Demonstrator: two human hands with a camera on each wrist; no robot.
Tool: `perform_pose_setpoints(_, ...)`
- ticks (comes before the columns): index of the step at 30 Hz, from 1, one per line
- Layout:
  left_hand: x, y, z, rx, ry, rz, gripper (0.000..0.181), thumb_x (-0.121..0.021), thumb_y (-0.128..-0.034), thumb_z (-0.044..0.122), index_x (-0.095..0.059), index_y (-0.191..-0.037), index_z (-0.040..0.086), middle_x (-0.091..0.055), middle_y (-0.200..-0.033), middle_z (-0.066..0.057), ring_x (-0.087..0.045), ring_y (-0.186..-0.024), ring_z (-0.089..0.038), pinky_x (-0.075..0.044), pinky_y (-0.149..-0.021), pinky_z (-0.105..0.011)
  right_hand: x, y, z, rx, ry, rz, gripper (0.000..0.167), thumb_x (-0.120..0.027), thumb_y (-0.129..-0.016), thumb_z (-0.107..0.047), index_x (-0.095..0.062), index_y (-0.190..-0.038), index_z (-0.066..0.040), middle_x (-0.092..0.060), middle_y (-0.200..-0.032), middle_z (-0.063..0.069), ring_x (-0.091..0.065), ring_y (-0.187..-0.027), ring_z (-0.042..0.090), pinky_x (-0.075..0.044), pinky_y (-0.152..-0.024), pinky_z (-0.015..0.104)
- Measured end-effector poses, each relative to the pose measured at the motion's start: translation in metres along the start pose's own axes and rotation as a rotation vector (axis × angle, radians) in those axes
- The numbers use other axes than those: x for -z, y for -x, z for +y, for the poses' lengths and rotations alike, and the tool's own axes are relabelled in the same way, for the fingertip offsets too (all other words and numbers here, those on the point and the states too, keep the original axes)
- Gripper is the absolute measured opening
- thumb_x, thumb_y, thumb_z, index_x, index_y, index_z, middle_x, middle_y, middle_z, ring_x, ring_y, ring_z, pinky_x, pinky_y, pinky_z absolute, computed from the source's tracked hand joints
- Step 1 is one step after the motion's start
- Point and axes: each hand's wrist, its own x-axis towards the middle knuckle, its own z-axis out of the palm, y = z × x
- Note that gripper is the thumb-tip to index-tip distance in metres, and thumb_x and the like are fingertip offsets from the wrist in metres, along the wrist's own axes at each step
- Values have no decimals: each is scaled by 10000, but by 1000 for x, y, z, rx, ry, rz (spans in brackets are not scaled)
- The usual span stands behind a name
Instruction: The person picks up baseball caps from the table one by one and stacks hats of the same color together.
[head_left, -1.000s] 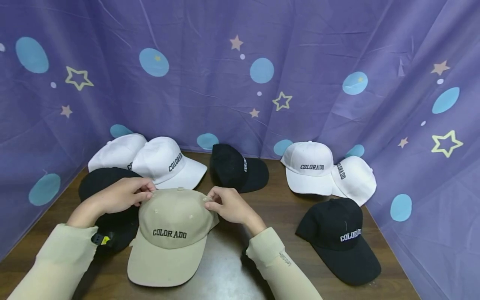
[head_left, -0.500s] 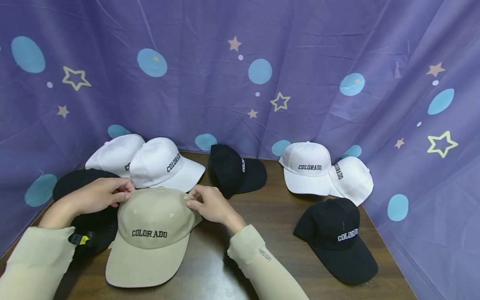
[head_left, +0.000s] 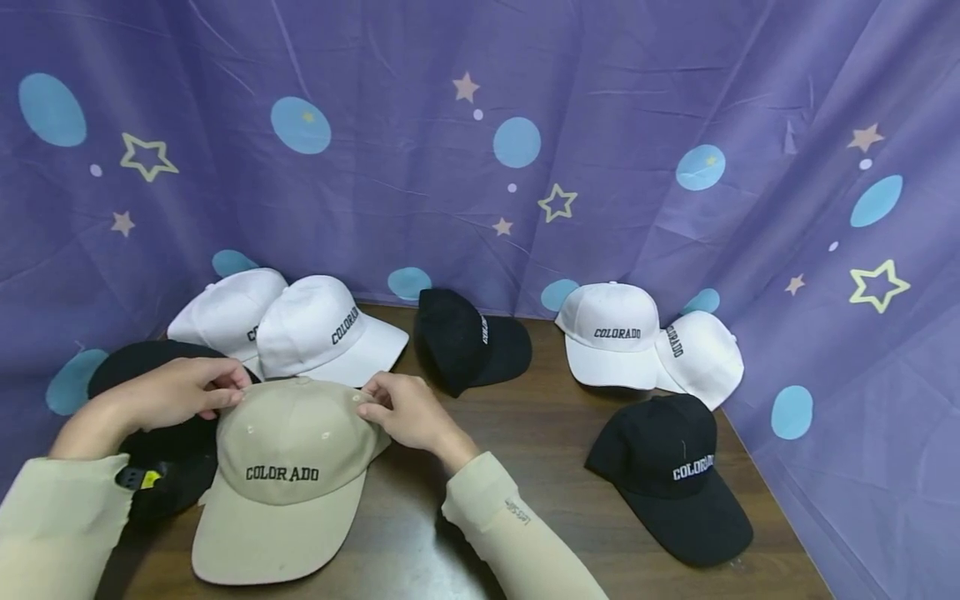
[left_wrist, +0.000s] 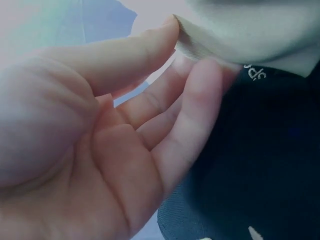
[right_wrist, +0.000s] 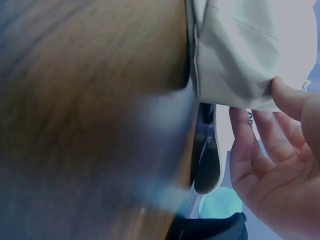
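Note:
A beige baseball cap (head_left: 296, 433) lettered COLORADO is held upright at the front left, its brim toward me. My left hand (head_left: 176, 393) pinches its crown at the left side; in the left wrist view the thumb and fingertips grip the beige fabric (left_wrist: 250, 35). On the opposite side my right hand (head_left: 412, 414) pinches the crown between thumb and fingers, as the right wrist view shows on the cloth (right_wrist: 240, 55). Behind my left wrist, and partly hidden by it, a black cap (head_left: 165, 462) lies on the table. Whether the beige cap touches the table I cannot tell.
Two white caps (head_left: 307, 325) overlap at the back left. A black cap (head_left: 472, 342) lies at the back middle. Two more white caps (head_left: 611, 325) stand back right, with another black cap (head_left: 667, 475) in front. A purple curtain (head_left: 420, 167) hangs around the wooden table (head_left: 540, 467).
Both hands have moved left with the beige cap between them, bringing it in front of the left black cap. That black cap has also shifted left. The view has turned slightly.

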Motion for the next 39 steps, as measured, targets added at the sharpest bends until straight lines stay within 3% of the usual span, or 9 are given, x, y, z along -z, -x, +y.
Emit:
perform_pose_setpoints(7,2,3,-2,1,-6,16,56,-677,-1031,83,-682,-1085,71,-711,-1058,-41,-669,-883,-155,-583,-715,-290,-4,-2,-1,14,14,67,98,-756,-1012,-214,-762,-1100,-172,-730,-953,-85,-613,-813,-41,-491,-767,137)
perform_pose_setpoints(14,4,5,3,11,-9,25,138,-685,-1035,111,-670,-1157,49,-720,-1053,-40,-683,-903,-200,-573,-728,-301,3,6,5,36,16,67,154,-749,-1014,-179,-753,-1167,-162,-751,-1010,-75,-643,-857,-47,-507,-812,137)
perform_pose_setpoints(20,8,7,7,-17,-70,133,262,-683,-1049,147,-646,-1274,17,-749,-1044,-47,-696,-818,-163,-561,-695,-283,25,20,13,52,15,57,218,-723,-1023,-130,-725,-1239,-98,-761,-1105,10,-697,-958,37,-568,-898,245)
perform_pose_setpoints(26,11,9,21,-84,-149,292,236,-682,-1058,207,-666,-1275,116,-769,-1063,-51,-683,-791,-65,-539,-702,-289,62,41,23,63,-14,77,216,-701,-1030,-105,-715,-1241,-58,-743,-1156,102,-713,-1012,166,-594,-912,371)
perform_pose_setpoints(29,8,8,33,-141,-152,363,217,-706,-1042,184,-681,-1254,142,-766,-1048,-23,-663,-838,1,-541,-718,-275,86,55,27,85,-19,112,184,-706,-1016,-80,-727,-1197,-62,-741,-1132,96,-718,-993,193,-605,-899,427)
perform_pose_setpoints(33,-1,3,56,-240,-152,444,207,-725,-1021,124,-698,-1225,144,-758,-1041,8,-645,-909,36,-549,-748,-248,124,77,32,93,18,172,159,-727,-999,-76,-746,-1157,-94,-741,-1108,24,-728,-961,165,-620,-853,402)
perform_pose_setpoints(39,-19,-6,100,-343,-94,461,202,-710,-1032,127,-707,-1232,159,-753,-1049,53,-676,-955,-43,-562,-797,-231,188,120,47,45,137,248,166,-746,-995,-82,-765,-1157,-114,-768,-1074,4,-712,-937,129,-606,-787,344)
